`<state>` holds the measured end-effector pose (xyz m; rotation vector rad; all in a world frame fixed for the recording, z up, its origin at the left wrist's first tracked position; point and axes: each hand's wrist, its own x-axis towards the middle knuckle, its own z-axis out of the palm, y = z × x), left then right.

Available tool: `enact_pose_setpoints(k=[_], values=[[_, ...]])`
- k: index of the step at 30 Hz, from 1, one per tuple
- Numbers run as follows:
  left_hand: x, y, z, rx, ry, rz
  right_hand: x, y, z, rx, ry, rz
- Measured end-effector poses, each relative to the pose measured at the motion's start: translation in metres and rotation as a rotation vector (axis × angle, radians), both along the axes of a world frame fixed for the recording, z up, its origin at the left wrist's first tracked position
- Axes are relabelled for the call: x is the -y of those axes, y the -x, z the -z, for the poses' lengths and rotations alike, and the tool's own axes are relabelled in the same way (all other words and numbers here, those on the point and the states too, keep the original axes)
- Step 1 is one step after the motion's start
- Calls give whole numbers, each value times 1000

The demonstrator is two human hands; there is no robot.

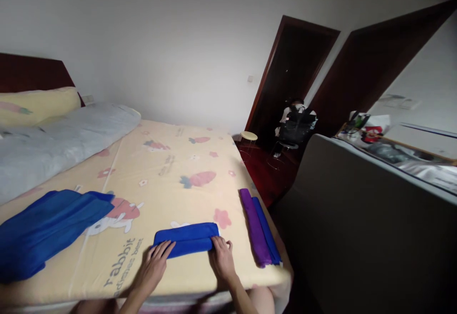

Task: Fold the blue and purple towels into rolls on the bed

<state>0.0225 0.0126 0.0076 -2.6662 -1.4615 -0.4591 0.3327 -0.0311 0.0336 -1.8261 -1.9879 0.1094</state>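
In front of me on the bed, a blue cloth (189,232) lies folded into a long flat strip, with a lengthwise line between its two halves. My left hand (157,261) grips its near left end, fingers over the top and thumb hidden. At the near right end, the curled fingers of my right hand (223,257) hold the edge. To the right, near the bed's side, a narrow folded purple cloth (254,228) lies beside another folded blue cloth (267,230). A larger blue cloth (53,228) spreads loosely on the left, with uneven folds.
A yellow patterned sheet (171,161) covers the bed. Grey bedding (71,133) and a yellow pillow (43,104) lie at the left. Beyond the bed are a round stool (249,136) and a seated person (296,118). A dark panel (364,228) with a cluttered top stands at right.
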Motion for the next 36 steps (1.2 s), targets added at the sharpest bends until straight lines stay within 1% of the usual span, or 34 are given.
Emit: enact_pose_setpoints(k=[2,5,7,9,11,13,16,18,20,25,27,28,30,31,32,34,36], values=[[-6,0,-4,-14,40,-16,-10,3,-8,10,16,9],[-10,8,-8,-25,121,18,-18,3,-14,21,30,-19],[-9,13,-9,-40,165,12,-18,4,-13,30,39,-26],[-6,10,-7,-66,168,-57,-16,9,-7,39,40,6],[-2,-5,-2,-77,121,-125,-13,23,1,40,18,46],[3,-29,4,-55,49,-123,-11,43,11,29,-11,13],[4,-64,12,-6,-15,12,-7,68,21,14,-41,-143],[0,-71,15,18,-20,70,-5,71,20,16,-43,-210],[-10,-62,15,25,-9,59,-6,61,14,11,-34,-212],[-39,-13,7,-18,22,-69,-22,23,-4,-37,57,-92],[-44,-4,2,-48,17,-137,-31,19,-7,-35,98,-83],[-45,-4,0,-56,-2,-181,-34,20,-7,-26,105,-80],[-39,-13,-1,-47,-74,-228,-36,31,-4,4,81,-63],[-33,-21,0,-32,-118,-212,-33,39,0,19,50,-50],[-26,-29,3,-14,-160,-168,-29,47,4,32,11,-53],[-9,-44,11,18,-218,-73,-14,63,13,49,-51,-116],[7,-50,19,35,-233,-56,2,70,20,52,-66,-220]])
